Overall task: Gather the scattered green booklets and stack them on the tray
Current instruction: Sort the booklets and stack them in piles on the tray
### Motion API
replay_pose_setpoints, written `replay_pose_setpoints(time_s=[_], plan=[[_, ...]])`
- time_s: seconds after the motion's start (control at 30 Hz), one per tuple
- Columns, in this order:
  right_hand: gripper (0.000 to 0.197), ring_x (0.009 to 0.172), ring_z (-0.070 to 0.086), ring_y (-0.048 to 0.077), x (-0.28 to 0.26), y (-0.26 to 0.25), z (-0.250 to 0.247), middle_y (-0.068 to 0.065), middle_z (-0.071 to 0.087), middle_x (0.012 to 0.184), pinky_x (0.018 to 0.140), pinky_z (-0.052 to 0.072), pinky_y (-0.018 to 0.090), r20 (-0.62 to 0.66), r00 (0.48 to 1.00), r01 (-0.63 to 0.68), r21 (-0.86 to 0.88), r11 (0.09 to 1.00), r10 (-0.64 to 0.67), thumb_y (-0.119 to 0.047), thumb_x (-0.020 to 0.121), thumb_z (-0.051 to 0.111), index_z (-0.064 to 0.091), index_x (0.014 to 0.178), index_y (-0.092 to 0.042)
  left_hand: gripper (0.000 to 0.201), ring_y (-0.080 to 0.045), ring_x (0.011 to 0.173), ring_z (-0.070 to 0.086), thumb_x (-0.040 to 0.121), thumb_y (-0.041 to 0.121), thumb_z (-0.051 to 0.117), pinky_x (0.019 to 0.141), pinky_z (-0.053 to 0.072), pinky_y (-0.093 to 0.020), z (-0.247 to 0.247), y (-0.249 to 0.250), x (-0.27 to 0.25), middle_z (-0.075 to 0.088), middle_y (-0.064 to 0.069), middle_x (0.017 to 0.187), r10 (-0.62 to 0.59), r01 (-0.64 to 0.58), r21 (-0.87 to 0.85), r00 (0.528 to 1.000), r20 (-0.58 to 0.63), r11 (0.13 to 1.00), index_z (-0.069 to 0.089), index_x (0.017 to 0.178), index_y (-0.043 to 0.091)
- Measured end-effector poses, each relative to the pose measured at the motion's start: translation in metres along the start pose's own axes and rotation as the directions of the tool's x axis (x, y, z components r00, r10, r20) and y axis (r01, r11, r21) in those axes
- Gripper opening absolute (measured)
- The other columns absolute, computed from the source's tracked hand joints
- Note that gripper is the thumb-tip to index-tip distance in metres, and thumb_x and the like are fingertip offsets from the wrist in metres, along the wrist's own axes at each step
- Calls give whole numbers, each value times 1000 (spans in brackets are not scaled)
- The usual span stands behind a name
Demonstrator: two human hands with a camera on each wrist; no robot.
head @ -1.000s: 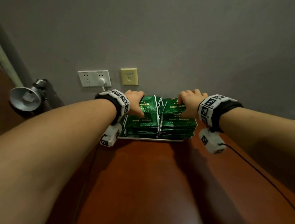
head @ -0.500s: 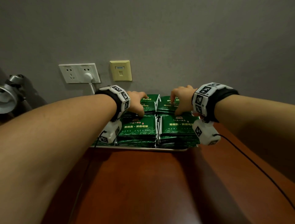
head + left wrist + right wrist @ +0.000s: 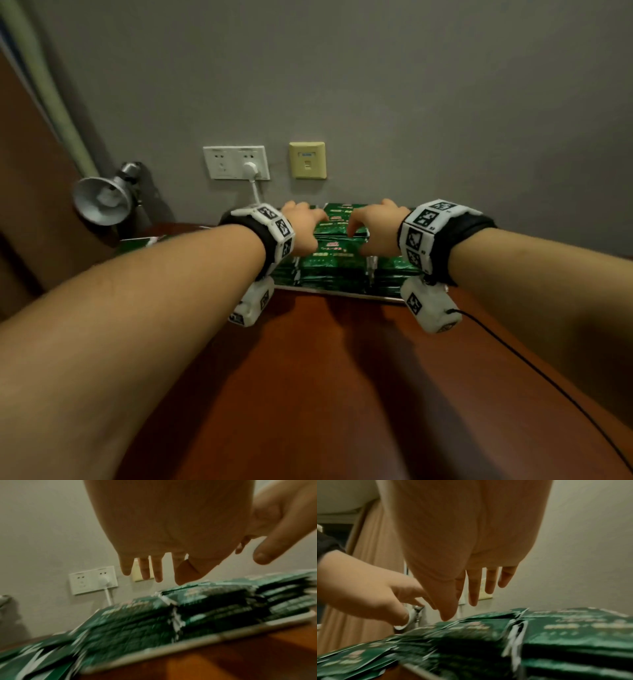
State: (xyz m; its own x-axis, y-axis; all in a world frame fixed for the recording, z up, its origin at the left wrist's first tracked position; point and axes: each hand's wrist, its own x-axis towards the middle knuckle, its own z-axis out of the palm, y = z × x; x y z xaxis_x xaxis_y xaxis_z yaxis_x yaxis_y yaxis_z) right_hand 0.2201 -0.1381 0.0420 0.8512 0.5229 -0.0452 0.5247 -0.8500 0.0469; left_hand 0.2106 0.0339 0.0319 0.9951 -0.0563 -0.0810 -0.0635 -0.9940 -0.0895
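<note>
Both forearms reach straight forward over the wooden table (image 3: 335, 394) toward the grey wall, palms down, the wrists level with each other. The left hand (image 3: 303, 228) and the right hand (image 3: 375, 228) hang side by side just above the green booklets (image 3: 334, 260), which lie in several low piles packed close together on a pale tray (image 3: 337, 294) at the table's far edge by the wall. In the left wrist view the left hand's fingers (image 3: 158, 568) point down and forward, loosely spread and nearly straight, with the thumb held out to the side; their tips stand clear of the top booklet, with wall showing between, and they hold nothing. In the right wrist view the right hand's fingers (image 3: 473, 588) are likewise straight and slightly spread, pointing down at the piles; the thumb tip comes closest to the top booklet, and whether it touches cannot be told through the blur. That hand also holds nothing. More booklets (image 3: 25, 660) lie loose and fanned out to the left of the tray, spilling over its near-left corner in the left wrist view, and one shows flat on the table behind the left forearm in the head view. On the wall above the piles are a white socket plate (image 3: 236, 162) with a plug in it and a yellowish plate (image 3: 307, 160); a metal lamp (image 3: 102, 198) stands to the left.
</note>
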Motion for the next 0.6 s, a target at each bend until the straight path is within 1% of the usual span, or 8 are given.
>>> replay_pose_setpoints(time_s=[0.07, 0.17, 0.23, 0.33, 0.4, 0.5, 0.57, 0.6], plan=[[39, 123, 42, 26, -12, -32, 5, -1, 54, 132, 89, 37, 33, 17, 998, 63, 16, 998, -63, -30, 90, 63, 53, 128, -28, 68, -36, 130, 34, 83, 17, 56, 103, 40, -48, 18, -13, -32, 38, -15, 141, -29, 29, 4, 999, 29, 1000, 33, 146, 26], [45, 118, 47, 27, -25, -82, 21, 1, 56, 128, 82, 39, 31, 70, 987, 145, 14, 989, -146, -37, 86, 66, 52, 128, -26, 68, -35, 131, 33, 83, 17, 59, 103, 39, -46, 48, -43, -80, 38, -14, 140, -112, 113, -4, 991, 74, 994, 35, 146, 25], [50, 116, 50, 27, -29, -113, 36, 3, 57, 126, 84, 43, 32, 104, 975, 196, 12, 981, -196, -40, 85, 66, 50, 130, -25, 66, -35, 131, 33, 84, 16, 56, 104, 39, -46, 63, -70, -110, 38, -14, 140, -196, 197, -12, 978, 75, 980, 34, 146, 25], [54, 117, 51, 29, -29, -154, 58, 6, 56, 129, 91, 47, 36, 128, 965, 225, 44, 973, -228, -37, 86, 65, 47, 134, -21, 65, -38, 131, 32, 83, 15, 55, 105, 38, -48, 77, -112, -150, 35, -16, 141, -347, 347, 9, 935, 78, 938, 34, 145, 21], [59, 111, 56, 29, -29, -175, 68, 7, 57, 126, 90, 50, 38, 139, 965, 214, 60, 975, -221, -39, 83, 67, 45, 134, -18, 68, -39, 132, 31, 83, 18, 57, 105, 37, -51, 87, -136, -174, 32, -17, 142, -430, 429, 28, 897, 101, 903, 31, 146, 21], [64, 101, 61, 27, -22, -203, 73, 7, 60, 117, 82, 55, 39, 156, 966, 197, 64, 978, -205, -37, 82, 68, 42, 136, -16, 74, -41, 131, 32, 82, 34, 60, 103, 38, -55, 103, -166, -201, 28, -15, 144, -507, 506, 47, 851, 139, 862, 26, 147, 25], [66, 99, 62, 27, -12, -217, 74, 9, 59, 118, 79, 56, 39, 148, 967, 199, 71, 977, -208, -34, 83, 67, 38, 139, -14, 84, -43, 135, 29, 81, 50, 61, 106, 36, -56, 116, -180, -208, 20, -14, 152, -522, 525, 37, 835, 176, 851, 17, 151, 31], [70, 99, 62, 28, -6, -224, 74, 10, 58, 121, 79, 56, 38, 144, 966, 205, 69, 976, -213, -32, 84, 67, 34, 143, -14, 88, -44, 137, 27, 81, 56, 60, 108, 34, -55, 123, -184, -208, 16, -14, 156, -516, 523, 20, 835, 190, 852, 14, 152, 33]])
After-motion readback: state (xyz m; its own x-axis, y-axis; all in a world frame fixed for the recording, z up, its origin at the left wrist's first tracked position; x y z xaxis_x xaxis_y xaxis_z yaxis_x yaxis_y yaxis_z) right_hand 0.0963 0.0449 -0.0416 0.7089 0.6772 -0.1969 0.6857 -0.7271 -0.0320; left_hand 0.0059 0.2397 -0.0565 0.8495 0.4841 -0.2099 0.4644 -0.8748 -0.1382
